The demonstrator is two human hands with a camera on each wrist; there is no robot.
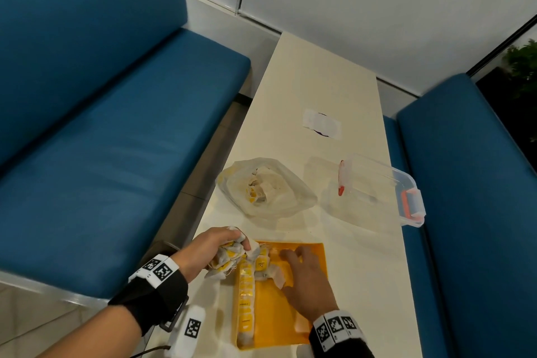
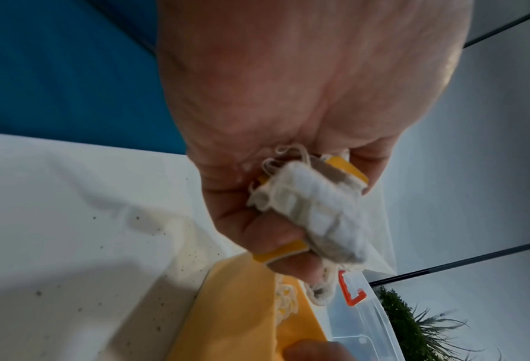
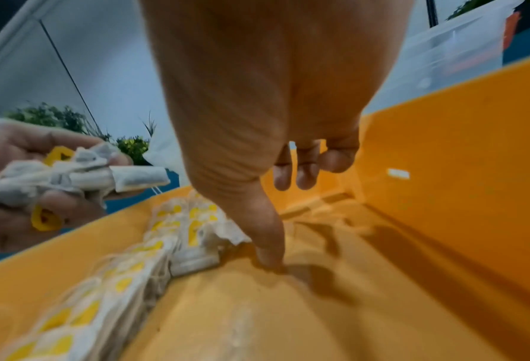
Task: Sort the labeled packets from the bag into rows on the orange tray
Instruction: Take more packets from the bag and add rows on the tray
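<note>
The orange tray [image 1: 273, 322] lies at the near end of the white table. A row of white packets with yellow labels [image 1: 245, 302] runs along its left side, and a few loose packets [image 1: 266, 267] lie at the row's far end. My left hand [image 1: 232, 244] hovers at the tray's far-left corner and grips a crumpled bunch of packets [image 2: 316, 212]. My right hand [image 1: 290, 264] is spread over the tray's middle, fingers relaxed. Its thumb [image 3: 270, 254] presses down beside the loose packets [image 3: 202, 234]. The plastic bag [image 1: 264, 186] lies beyond the tray with more packets inside.
A clear plastic container [image 1: 380, 189] with orange latches stands to the right of the bag, near the table's right edge. A white sticker [image 1: 321, 125] lies farther up the table. Blue benches flank the table on both sides.
</note>
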